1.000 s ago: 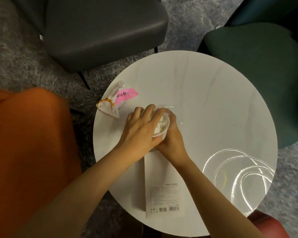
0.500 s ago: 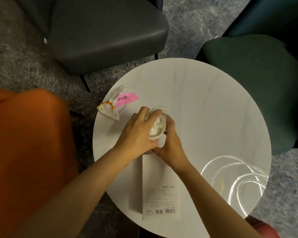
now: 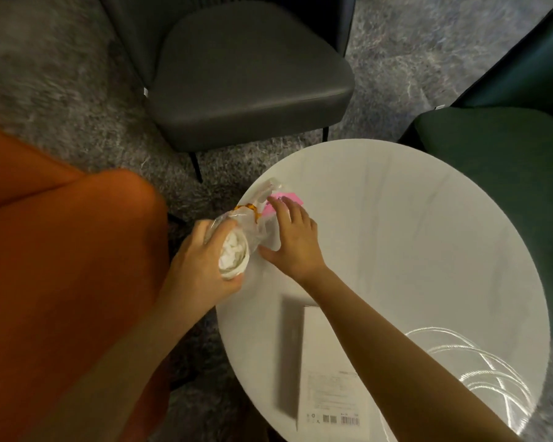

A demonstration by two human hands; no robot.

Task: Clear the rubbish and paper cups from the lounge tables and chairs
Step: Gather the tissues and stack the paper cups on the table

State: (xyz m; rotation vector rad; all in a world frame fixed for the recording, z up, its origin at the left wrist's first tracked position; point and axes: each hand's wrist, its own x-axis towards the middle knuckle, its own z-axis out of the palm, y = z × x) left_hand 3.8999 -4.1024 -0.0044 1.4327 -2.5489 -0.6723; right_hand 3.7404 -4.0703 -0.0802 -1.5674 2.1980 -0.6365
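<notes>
My left hand (image 3: 201,266) grips the cup (image 3: 233,255) — tissue-stuffed; my right hand (image 3: 292,242), fingers spread, rests on the wrapper (image 3: 262,212) at the bench (image 3: 412,250) edge. Best pinch the wrapper whole — then stuff it into the cup.

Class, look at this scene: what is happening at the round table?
A person is clearing rubbish. The left hand holds a white paper cup stuffed with crumpled tissue at the edge of the round white table. The right hand reaches onto a clear plastic wrapper with a pink label. A flat white box remains.
</notes>
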